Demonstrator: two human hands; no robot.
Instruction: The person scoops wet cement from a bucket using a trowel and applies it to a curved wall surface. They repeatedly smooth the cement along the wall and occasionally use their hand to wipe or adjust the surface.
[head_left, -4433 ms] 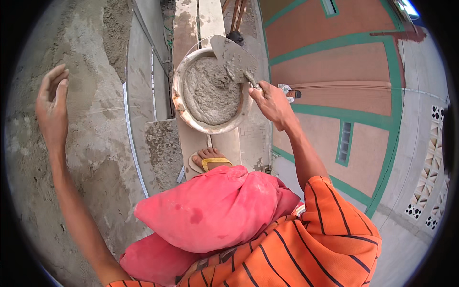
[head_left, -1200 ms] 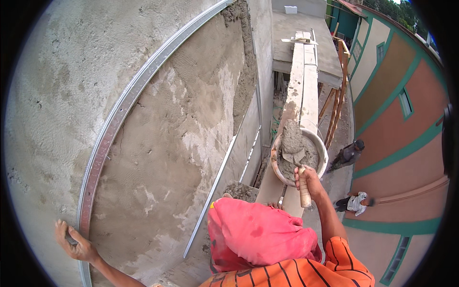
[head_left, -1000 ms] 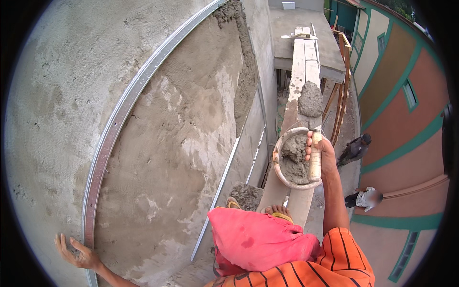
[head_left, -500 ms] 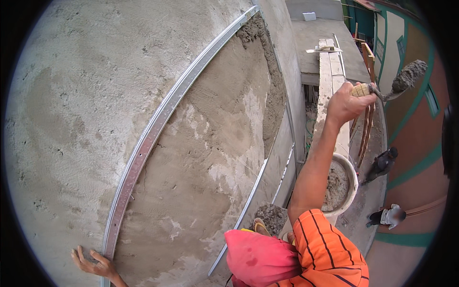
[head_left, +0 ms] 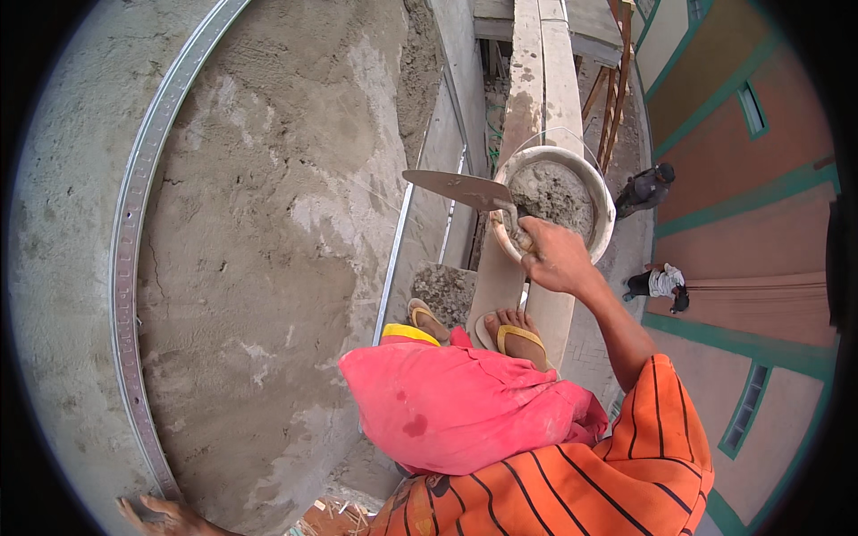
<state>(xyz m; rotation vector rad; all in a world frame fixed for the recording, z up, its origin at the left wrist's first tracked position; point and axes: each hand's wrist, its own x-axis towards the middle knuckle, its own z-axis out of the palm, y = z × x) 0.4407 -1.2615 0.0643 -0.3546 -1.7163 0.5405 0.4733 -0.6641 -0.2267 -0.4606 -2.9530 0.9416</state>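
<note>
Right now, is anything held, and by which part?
The right hand holds the trowel by its handle; the left hand is at the metal strip, grip unclear.

trowel (head_left: 456, 188) lowered to bucket (head_left: 605, 219), its mortar heap gone

Black-striped across the orange cloth shirt (head_left: 572, 478); dark-blotched on the pink cloth legwear (head_left: 474, 406); off-white along the round bucket (head_left: 602, 223) of grey mortar (head_left: 552, 195).

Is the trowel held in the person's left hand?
No, the right hand grips the trowel, while the left hand is by the metal strip.
</note>
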